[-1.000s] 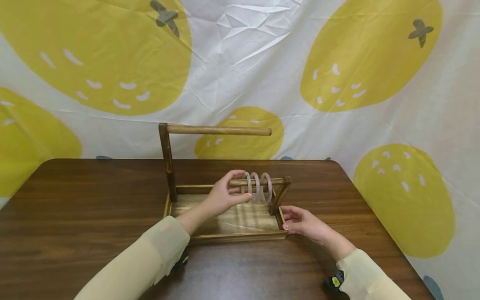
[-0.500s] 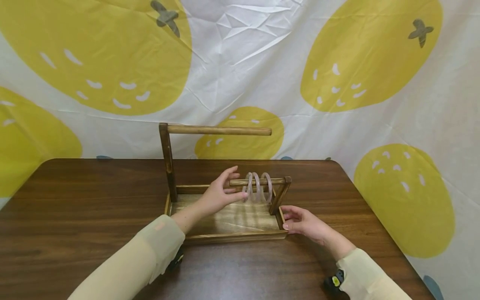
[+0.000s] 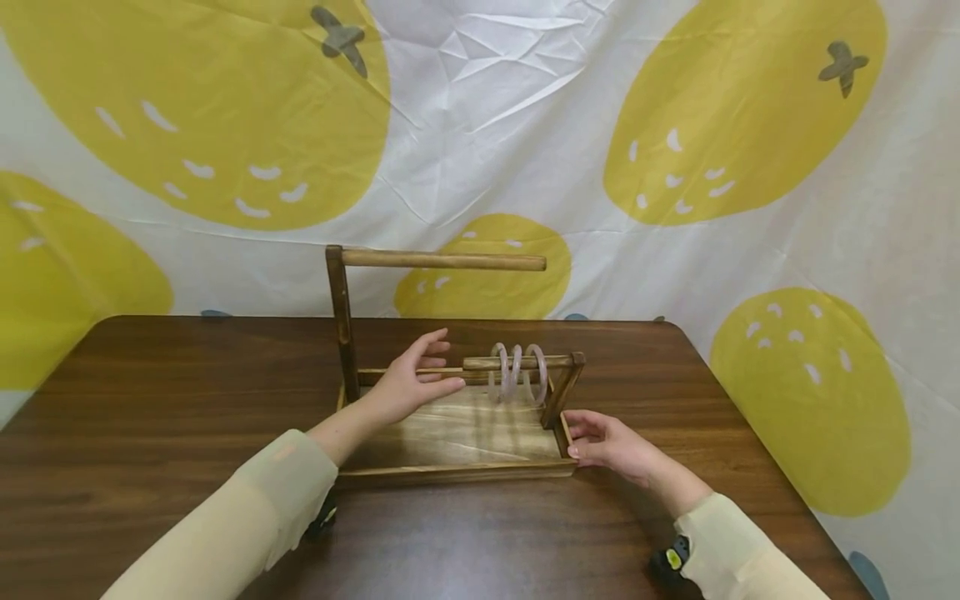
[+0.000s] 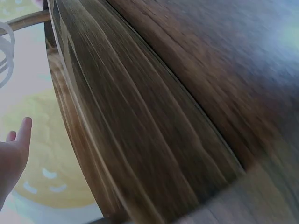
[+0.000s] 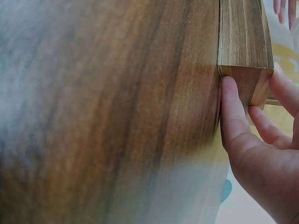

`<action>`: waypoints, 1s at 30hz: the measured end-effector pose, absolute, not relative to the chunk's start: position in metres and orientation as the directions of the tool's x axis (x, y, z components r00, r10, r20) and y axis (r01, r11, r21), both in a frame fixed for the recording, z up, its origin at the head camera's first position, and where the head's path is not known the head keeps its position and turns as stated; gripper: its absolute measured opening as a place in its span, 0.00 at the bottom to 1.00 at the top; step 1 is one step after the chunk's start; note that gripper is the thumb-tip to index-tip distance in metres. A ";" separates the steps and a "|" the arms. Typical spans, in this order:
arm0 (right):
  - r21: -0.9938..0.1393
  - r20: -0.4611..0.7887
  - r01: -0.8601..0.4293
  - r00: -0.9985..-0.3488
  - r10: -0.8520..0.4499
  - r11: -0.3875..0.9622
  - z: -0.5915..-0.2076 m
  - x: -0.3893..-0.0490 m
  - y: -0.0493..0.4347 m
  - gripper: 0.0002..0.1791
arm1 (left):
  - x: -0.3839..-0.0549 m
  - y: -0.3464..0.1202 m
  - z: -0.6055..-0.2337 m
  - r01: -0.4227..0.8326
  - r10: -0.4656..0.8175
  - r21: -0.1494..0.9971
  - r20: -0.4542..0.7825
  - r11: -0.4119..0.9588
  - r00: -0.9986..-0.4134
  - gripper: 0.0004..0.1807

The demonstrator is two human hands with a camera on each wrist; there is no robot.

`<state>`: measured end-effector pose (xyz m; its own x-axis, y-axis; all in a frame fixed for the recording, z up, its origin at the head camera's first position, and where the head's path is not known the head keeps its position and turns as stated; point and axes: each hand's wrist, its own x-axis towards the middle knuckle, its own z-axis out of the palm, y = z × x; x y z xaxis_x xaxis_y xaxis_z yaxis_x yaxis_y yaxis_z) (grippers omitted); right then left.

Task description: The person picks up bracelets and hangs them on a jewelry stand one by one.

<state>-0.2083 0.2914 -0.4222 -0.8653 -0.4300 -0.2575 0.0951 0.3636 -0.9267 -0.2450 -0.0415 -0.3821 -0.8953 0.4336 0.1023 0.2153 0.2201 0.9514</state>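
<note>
left hand loose beside the rod, right hand on the tray corner

at the left of the head view, the dark brown wooden desk (image 3: pixel 150 400) runs bare under a pale sleeve. a tall wooden post with a long round bar (image 3: pixel 438 260) rises from the back left corner of the shallow wooden tray (image 3: pixel 450 473), which sits mid-desk.

the left hand (image 3: pixel 408 383) hovers over the tray's left half, fingers straight and relaxed, spread a little, holding nothing. its fingertips lie just left of the free end of the short low wooden rod (image 3: pixel 517 362), near it but apart. in the left wrist view only the edge of this hand (image 4: pixel 11 156) shows at the lower left, beside the blurred grain of the wood.

to the right, three translucent pale pink rings (image 3: pixel 516 373) hang side by side on the short rod, close to its slanted support at the tray's right end. they hang above the tray floor, apart from both hands.

farther right, the right hand (image 3: pixel 603 442) rests against the tray's front right corner. the right wrist view shows its thumb (image 5: pixel 232 112) pressed flat along the corner edge and the curled fingers (image 5: pixel 266 123) wrapping round the tray's end wall, holding it.

behind everything hangs a creased white cloth with big yellow fruit shapes (image 3: pixel 720 117).
</note>
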 end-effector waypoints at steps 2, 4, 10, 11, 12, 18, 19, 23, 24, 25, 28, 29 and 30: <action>-0.928 -0.255 0.092 -0.864 -0.434 0.361 -0.423 -0.209 0.292 0.39 | -0.244 -0.046 -0.383 0.219 0.425 0.948 0.104 0.230 -0.899 0.42; -0.929 -0.254 0.092 -0.864 -0.435 0.359 -0.423 -0.210 0.292 0.39 | -0.244 -0.050 -0.383 0.220 0.423 0.947 0.103 0.236 -0.900 0.42; -0.929 -0.249 0.089 -0.868 -0.430 0.359 -0.424 -0.211 0.293 0.39 | -0.241 -0.061 -0.387 0.200 0.413 0.948 0.084 0.246 -0.907 0.42; -0.928 -0.249 0.088 -0.868 -0.429 0.361 -0.424 -0.212 0.293 0.39 | -0.241 -0.062 -0.388 0.202 0.412 0.948 0.087 0.246 -0.907 0.42; -0.928 -0.249 0.088 -0.869 -0.428 0.362 -0.424 -0.212 0.294 0.39 | -0.240 -0.064 -0.389 0.202 0.410 0.949 0.088 0.243 -0.908 0.42; -0.926 -0.245 0.081 -0.873 -0.422 0.369 -0.425 -0.215 0.294 0.38 | -0.238 -0.070 -0.393 0.211 0.407 0.950 0.103 0.230 -0.907 0.41; -0.925 -0.243 0.079 -0.874 -0.420 0.372 -0.425 -0.215 0.294 0.38 | -0.238 -0.071 -0.393 0.215 0.407 0.950 0.109 0.226 -0.907 0.40; -0.920 -0.237 0.072 -0.884 -0.402 0.386 -0.421 -0.215 0.294 0.37 | -0.236 -0.075 -0.396 0.227 0.407 0.949 0.122 0.220 -0.905 0.40; -0.917 -0.237 0.072 -0.889 -0.392 0.391 -0.420 -0.215 0.294 0.36 | -0.236 -0.077 -0.397 0.231 0.408 0.947 0.124 0.224 -0.904 0.40; -0.915 -0.235 0.071 -0.894 -0.382 0.396 -0.419 -0.215 0.293 0.36 | -0.235 -0.078 -0.398 0.235 0.410 0.945 0.125 0.229 -0.904 0.40; -0.914 -0.229 0.081 -0.912 -0.339 0.398 -0.415 -0.214 0.292 0.35 | -0.234 -0.082 -0.399 0.241 0.411 0.940 0.127 0.240 -0.903 0.39; -0.913 -0.226 0.082 -0.917 -0.328 0.399 -0.414 -0.214 0.292 0.35 | -0.233 -0.083 -0.400 0.246 0.410 0.938 0.131 0.243 -0.903 0.39; -0.915 -0.221 0.083 -0.922 -0.317 0.395 -0.412 -0.215 0.291 0.35 | -0.233 -0.084 -0.400 0.250 0.409 0.937 0.136 0.242 -0.902 0.39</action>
<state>-0.2146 0.2912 -0.4124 -0.9224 -0.3171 -0.2206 0.0829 0.3954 -0.9147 -0.2331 -0.0843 -0.3999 -0.9024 0.4090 0.1355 0.2505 0.2420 0.9374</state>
